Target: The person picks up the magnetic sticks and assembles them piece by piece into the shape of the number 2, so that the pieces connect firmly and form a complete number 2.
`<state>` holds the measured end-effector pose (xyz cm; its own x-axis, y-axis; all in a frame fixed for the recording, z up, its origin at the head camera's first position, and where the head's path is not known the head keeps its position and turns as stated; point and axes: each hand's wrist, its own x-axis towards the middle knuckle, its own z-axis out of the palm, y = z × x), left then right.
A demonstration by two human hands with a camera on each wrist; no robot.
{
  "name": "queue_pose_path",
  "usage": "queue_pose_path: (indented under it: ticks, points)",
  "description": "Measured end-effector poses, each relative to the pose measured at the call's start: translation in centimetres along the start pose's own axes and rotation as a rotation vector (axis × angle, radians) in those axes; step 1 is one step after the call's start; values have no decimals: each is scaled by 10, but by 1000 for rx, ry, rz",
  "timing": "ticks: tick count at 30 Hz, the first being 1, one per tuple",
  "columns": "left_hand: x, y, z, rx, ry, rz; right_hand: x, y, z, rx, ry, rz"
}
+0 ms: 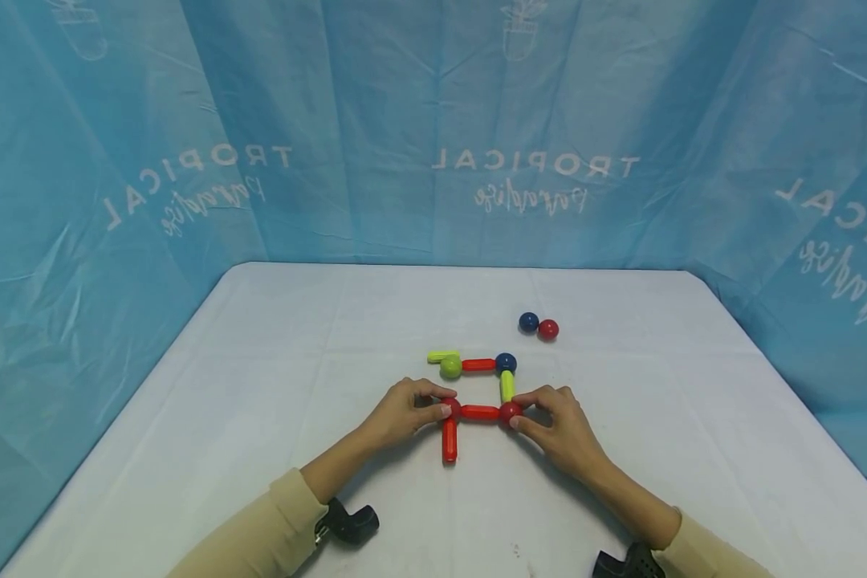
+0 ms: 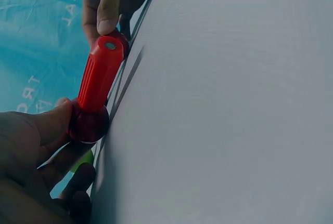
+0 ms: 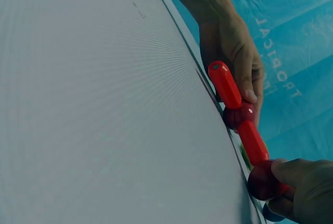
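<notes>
My left hand (image 1: pixel 403 411) pinches a red ball (image 1: pixel 451 409) between thumb and fingers. On the other side, my right hand (image 1: pixel 559 425) pinches a second red ball (image 1: pixel 510 413). Between these balls runs a red rod (image 1: pixel 480 413). Another red rod (image 1: pixel 449 441) points from the left ball toward me, its end showing a small metal disc in the left wrist view. A lime-green rod (image 1: pixel 506 386) leads from the right ball back to a dark blue ball (image 1: pixel 506 364). From there a red rod (image 1: pixel 479 364) reaches a green ball (image 1: pixel 451 368), beside which lies a lime-green rod (image 1: pixel 443 356).
Farther back on the white table (image 1: pixel 296 321), a loose blue ball (image 1: pixel 528 323) sits against a loose red ball (image 1: pixel 548 330). Blue printed sheeting (image 1: pixel 376 104) hangs behind and at both sides. Dark wrist devices (image 1: pixel 352 523) are worn at the sleeves.
</notes>
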<state>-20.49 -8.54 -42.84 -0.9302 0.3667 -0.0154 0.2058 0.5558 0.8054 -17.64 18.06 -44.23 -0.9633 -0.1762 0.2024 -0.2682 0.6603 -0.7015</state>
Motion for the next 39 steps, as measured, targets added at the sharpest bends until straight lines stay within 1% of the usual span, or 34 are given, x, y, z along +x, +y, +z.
queue_pose_path:
  ticks: [7, 11, 15, 20, 25, 30, 34, 39]
  points:
    - [-1, 1, 1, -1, 8, 4, 0, -1, -1, -2, -1, 1]
    - [-1, 2, 0, 3, 8, 14, 3, -2, -5, -17, -2, 2]
    - [-1, 3, 0, 3, 4, 19, 11, -2, -13, -42, 37, -13]
    - [-1, 2, 0, 3, 1, 15, 30, 4, -27, -92, 101, -5]
    - [0, 0, 1, 0, -1, 6, 55, 18, -38, -129, 148, 55]
    - [1, -3, 2, 2, -2, 7, 79, 33, -44, -143, 193, 105]
    - [1, -3, 2, 2, -1, 15, 94, 42, -45, -162, 202, 138]
    - [0, -2, 1, -3, -2, 22, 108, 50, -44, -198, 180, 176]
